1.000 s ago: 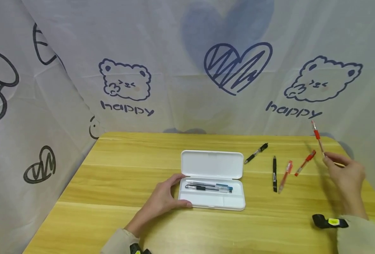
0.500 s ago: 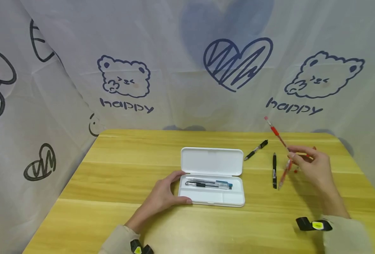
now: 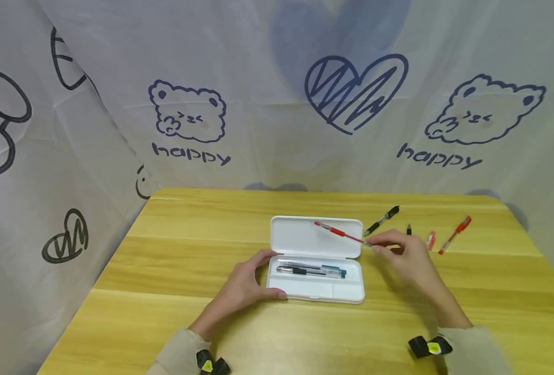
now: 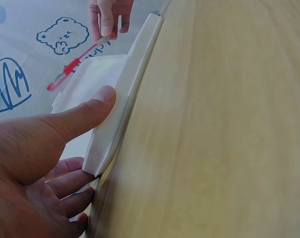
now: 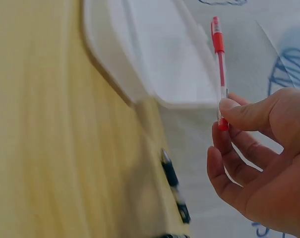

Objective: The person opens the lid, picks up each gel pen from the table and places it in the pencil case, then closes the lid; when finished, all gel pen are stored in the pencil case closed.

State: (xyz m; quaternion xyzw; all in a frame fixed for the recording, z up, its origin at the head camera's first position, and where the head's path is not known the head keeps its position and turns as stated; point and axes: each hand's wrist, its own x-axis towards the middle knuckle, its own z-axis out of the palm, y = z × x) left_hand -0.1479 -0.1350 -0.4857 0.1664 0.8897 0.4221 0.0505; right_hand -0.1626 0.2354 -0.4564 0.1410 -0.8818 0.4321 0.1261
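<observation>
A white pencil case point(image 3: 300, 292) lies on the table with its lid point(image 3: 291, 237) swung back. Two clear pens, one teal-ended point(image 3: 332, 269) and one with a black grip point(image 3: 298, 271), lie in its long back compartment. My left hand point(image 3: 243, 285) holds the case's left end, thumb on the front wall and fingers round the side and back. My right hand point(image 3: 410, 258) pinches a red pen point(image 3: 336, 232) near one end between thumb and fingers. The pen points left, held in the air and overlapping the lid in the head view. Its red cap shows in the right wrist view.
Right of the case lie a black-gripped pen point(image 3: 382, 220), a dark pen point(image 3: 409, 229) and a pinkish-red pen point(image 3: 430, 239), the latter two partly behind my right hand. Another red pen point(image 3: 456, 234) lies further right. A printed cloth point(image 3: 267, 130) hangs behind the table.
My right hand has carried the red pen leftward from the table's right side to the lid, and the pen has tipped from near upright toward level. My left hand stays on the case.
</observation>
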